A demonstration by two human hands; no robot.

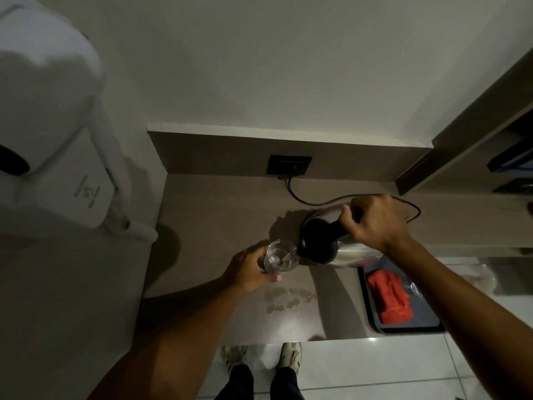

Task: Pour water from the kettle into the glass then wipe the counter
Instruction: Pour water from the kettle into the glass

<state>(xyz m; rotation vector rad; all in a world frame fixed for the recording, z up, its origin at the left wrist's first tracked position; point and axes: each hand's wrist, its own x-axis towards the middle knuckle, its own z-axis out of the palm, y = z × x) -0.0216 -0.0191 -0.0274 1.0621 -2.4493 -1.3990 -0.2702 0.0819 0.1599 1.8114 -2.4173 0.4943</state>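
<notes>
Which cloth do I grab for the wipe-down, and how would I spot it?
Start at the brown counter and look to its right end, where a dark tray sits at the front edge. The red cloth lies crumpled in that tray, beside a small clear glass; it is the only brightly coloured thing there.

The steel kettle [343, 249] with black lid and handle is tipped leftward, spout at the rim of the clear glass [278, 256] (a thin stream visible), both above the grey-brown counter [219, 215], which bears small wet patches nearer its front edge.
</notes>
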